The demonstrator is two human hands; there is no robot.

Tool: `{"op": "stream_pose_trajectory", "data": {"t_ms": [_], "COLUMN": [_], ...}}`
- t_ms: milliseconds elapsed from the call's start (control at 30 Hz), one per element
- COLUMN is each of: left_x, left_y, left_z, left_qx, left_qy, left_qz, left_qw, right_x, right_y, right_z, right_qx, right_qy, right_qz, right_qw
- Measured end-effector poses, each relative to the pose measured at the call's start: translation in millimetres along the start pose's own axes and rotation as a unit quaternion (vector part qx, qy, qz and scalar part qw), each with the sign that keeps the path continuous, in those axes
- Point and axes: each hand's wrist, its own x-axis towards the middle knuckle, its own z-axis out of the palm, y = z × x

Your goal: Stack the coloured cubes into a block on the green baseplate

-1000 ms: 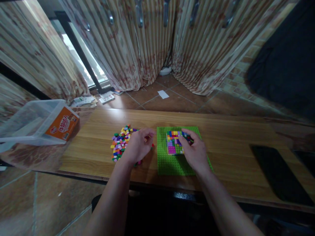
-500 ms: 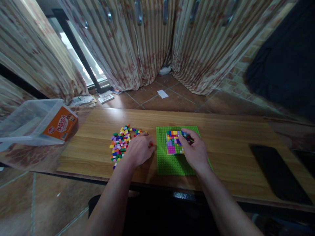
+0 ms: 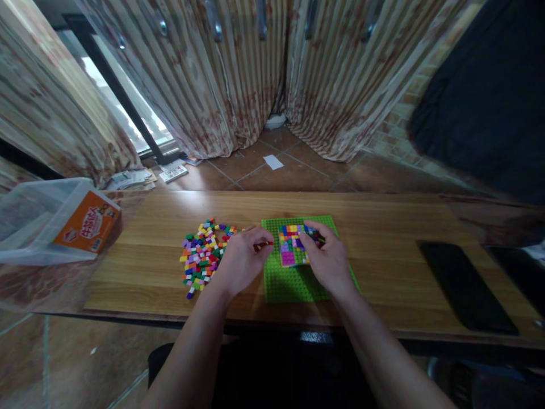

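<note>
Between the fingertips of my left hand (image 3: 247,255) is a small red brick (image 3: 268,243), held just beyond the left edge of a green baseplate (image 3: 281,288). A block of many-coloured bricks (image 3: 290,245) sits over the baseplate, and my right hand (image 3: 326,253) grips its right side, thumb on top. Whether the block is joined to the plate I cannot tell. My right fingers hide part of the block. Left of my left hand lies a loose pile of small coloured bricks (image 3: 200,258), partly covered by that hand.
A clear plastic box (image 3: 42,221) with an orange label stands at the table's left end. A black flat object (image 3: 468,287) lies on the wooden table (image 3: 395,244) to the right. Papers (image 3: 174,170) are on the floor by the curtains (image 3: 247,85).
My left hand has lifted away from the pile toward the baseplate, with a red brick now showing at its fingertips. My right hand keeps its grip on the block. The view has shifted slightly.
</note>
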Motion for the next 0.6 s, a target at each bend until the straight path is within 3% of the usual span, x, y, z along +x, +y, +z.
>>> {"op": "stream_pose_trajectory", "data": {"t_ms": [200, 600], "left_x": [1, 3], "left_y": [13, 16], "left_z": [18, 26], "left_qx": [-0.074, -0.012], "left_qy": [0.029, 0.026], "left_qz": [-0.003, 0.04], "left_qw": [0.997, 0.999], "right_x": [0, -1], "right_y": [1, -2], "right_z": [0, -2], "right_qx": [0.001, -0.009], "right_qy": [0.0, -0.005], "right_qz": [-0.013, -0.025], "right_qw": [1.0, 1.0]}}
